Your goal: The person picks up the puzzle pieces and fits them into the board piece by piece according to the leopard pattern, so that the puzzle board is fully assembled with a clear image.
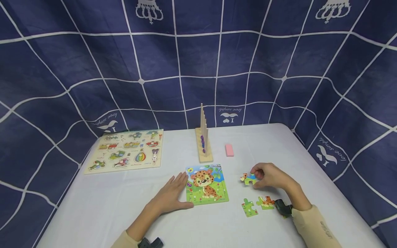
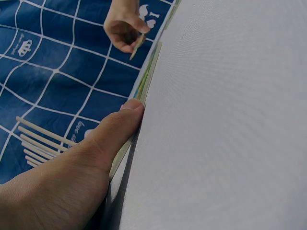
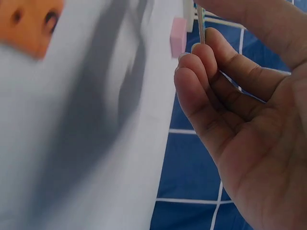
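Observation:
A square puzzle board [image 1: 203,197] with a cartoon leopard on grass lies in the middle of the table. My left hand [image 1: 170,195] rests at its left side, fingers extended, thumb along the near left corner; the left wrist view shows the thumb [image 2: 122,120] against the board's edge. Right of the board, my right hand [image 1: 271,176] pinches a jigsaw piece [image 1: 247,179] between thumb and fingers, raised over the table. Edge-on in the right wrist view, that piece [image 3: 202,31] is thin. Loose jigsaw pieces [image 1: 249,208] lie nearer me, one partly hidden under the right wrist.
Behind the board stands a wooden peg stand [image 1: 206,158] with upright rods and small purple and blue beads. A pink block [image 1: 229,150] sits to its right. At the back left lies a vehicle puzzle board [image 1: 130,164]. A blue curtain [image 1: 198,55] encloses the white table.

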### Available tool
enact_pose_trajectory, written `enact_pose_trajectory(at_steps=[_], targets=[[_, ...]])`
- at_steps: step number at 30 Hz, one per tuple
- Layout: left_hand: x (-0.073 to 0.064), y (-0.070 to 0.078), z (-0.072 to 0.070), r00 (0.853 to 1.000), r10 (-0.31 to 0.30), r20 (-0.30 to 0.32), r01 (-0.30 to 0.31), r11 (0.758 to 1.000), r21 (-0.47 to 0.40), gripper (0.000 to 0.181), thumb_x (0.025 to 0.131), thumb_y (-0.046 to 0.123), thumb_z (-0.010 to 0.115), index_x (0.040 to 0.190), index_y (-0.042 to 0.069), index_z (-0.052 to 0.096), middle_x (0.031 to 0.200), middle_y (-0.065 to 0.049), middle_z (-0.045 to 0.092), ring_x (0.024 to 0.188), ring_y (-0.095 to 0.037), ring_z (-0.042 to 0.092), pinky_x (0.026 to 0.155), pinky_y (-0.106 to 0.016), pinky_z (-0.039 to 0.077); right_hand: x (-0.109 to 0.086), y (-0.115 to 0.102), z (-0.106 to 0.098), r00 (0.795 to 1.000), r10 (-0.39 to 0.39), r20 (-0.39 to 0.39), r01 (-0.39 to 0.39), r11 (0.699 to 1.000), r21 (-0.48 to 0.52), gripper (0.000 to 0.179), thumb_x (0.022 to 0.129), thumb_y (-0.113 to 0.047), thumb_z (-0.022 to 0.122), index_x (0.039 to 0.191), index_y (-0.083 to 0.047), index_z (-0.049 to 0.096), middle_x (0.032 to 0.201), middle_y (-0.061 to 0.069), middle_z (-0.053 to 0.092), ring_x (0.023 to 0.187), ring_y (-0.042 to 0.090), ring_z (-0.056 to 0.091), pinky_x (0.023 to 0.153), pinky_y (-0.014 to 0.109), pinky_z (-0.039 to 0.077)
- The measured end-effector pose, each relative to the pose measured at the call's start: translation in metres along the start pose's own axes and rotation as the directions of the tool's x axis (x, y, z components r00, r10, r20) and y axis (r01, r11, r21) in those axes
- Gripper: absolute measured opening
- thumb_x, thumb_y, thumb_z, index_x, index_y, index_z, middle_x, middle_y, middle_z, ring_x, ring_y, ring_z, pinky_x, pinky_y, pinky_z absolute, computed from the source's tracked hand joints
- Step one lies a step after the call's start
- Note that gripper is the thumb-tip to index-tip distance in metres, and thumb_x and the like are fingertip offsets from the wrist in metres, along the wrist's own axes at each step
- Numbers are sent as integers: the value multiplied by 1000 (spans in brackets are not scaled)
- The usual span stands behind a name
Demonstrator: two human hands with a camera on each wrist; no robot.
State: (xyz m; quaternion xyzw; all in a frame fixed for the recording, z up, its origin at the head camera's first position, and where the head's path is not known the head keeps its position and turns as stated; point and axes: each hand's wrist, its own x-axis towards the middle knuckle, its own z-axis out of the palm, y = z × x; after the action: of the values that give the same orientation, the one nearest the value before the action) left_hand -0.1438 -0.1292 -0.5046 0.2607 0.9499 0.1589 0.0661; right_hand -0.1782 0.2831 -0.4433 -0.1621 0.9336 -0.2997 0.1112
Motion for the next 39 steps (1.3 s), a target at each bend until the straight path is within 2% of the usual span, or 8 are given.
enact_pose_trajectory(at_steps=[9,20,32,39], targets=[[1,-1,1,1000,-2,0,2,1000,-3,114,74,82,54,154,6,25,163,-10,21,152,-26,19,124,-47,18,16,-19,12,999,-9,33,8,1000,28,44,62,-13,91,98,-6,66,81,-1,59,76,13,53,62,21,48],[1,-1,2,1000,-2,7,2,1000,0,115,74,83,54,154,6,25,163,-10,21,152,-26,18,124,-47,18,32,-41,27,994,-82,66,80,996,32,41,61,-12,90,95,-7,67,77,-3,59,72,11,53,61,21,49],[0,-1,1,1000,-3,1,3,1000,1,114,74,82,54,154,6,26,163,-10,21,152,-27,19,124,-47,18,49,-64,39,989,-122,81,122,993,7,41,60,-11,90,95,-6,68,75,-1,59,69,10,52,61,21,47],[0,-1,1,1000,-1,6,1,1000,-2,114,74,82,54,154,6,25,163,-10,21,152,-26,18,124,-47,18,59,-74,52,988,-113,101,116,993,-19,41,60,-12,91,94,-7,68,76,-1,61,69,9,51,62,20,47]])
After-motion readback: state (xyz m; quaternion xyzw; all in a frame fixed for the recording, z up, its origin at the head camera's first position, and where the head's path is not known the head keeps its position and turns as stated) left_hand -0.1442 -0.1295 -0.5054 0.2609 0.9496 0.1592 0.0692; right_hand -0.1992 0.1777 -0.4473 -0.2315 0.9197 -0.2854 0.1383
